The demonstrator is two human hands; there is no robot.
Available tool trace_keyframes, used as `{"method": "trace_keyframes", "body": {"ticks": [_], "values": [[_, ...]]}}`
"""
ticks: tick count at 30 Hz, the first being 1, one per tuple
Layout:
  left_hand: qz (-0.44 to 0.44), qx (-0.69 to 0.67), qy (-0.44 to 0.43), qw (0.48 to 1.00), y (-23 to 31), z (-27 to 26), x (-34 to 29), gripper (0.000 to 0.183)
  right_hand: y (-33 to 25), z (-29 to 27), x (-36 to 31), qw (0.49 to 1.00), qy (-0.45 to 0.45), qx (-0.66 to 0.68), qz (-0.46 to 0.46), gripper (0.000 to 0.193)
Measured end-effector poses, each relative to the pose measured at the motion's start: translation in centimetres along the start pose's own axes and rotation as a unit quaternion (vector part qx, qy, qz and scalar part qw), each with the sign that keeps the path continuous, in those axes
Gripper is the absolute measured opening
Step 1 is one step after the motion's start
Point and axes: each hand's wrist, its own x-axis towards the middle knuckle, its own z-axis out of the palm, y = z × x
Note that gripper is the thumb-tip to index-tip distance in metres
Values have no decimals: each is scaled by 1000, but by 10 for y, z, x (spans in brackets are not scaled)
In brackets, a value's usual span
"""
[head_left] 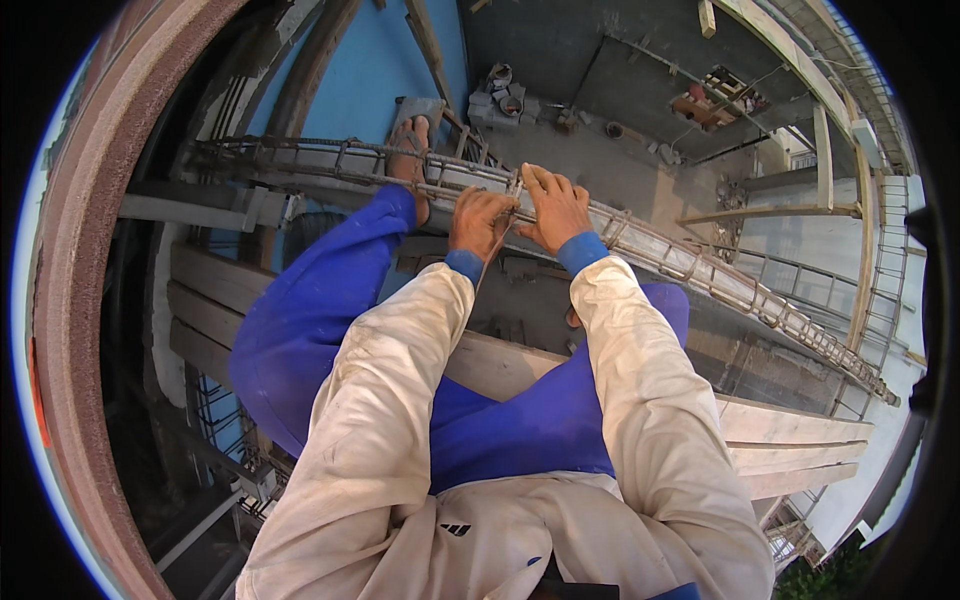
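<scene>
A long rebar cage [690, 262], with thin stirrups tied along its bars, crosses in front of me from the left to the lower right. My left hand [482, 222] is closed at the cage, gripping a thin pale strand [487, 262] that hangs below the fist. Close beside it, my right hand [555, 207] curls over the cage, its fingers bent and its thumb near the strand. What those right fingertips pinch is hidden. A bare foot [408, 150] rests against the cage, left of my hands.
Wooden planks [790, 425] run beneath my legs. Far below lies a floor [600, 165] with grey blocks [505, 103] and buckets. A blue wall [365, 75] and leaning timbers [318, 70] stand at the left. Wooden posts [823, 155] and a rebar lattice [890, 250] rise at the right.
</scene>
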Motion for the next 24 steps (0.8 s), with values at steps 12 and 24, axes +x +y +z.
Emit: {"method": "trace_keyframes", "body": {"ticks": [12, 24], "values": [[4, 0, 3, 1000, -3, 0, 2, 22, -41, 15, -53, 959, 176, 207, 75, 11], [-62, -32, -34, 997, 0, -2, 14, 17, -15, 13, 0, 931, -64, 72, 353, 21]]}}
